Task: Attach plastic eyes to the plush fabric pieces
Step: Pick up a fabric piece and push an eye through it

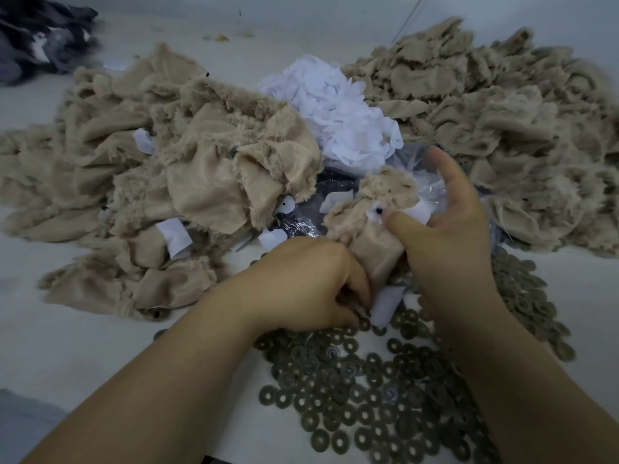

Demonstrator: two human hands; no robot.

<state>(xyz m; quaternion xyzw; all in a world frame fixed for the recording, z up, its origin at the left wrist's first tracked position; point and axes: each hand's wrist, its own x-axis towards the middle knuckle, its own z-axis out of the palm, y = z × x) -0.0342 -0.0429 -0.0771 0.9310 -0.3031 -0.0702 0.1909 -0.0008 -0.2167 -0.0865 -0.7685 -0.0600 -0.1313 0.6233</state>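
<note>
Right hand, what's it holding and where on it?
The right hand holds a tan plush piece, thumb pressed on its front beside a black plastic eye, fingers behind it.

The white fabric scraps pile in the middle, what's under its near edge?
Clear plastic bags stick out from under the white fabric scraps, with small dark pieces inside one. Tan plush held by the right hand covers the rest.

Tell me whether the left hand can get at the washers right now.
Probably yes: the left hand already rests at the edge of the washers, its fingers curled down among them, with only a white fabric scrap beside it.
</note>
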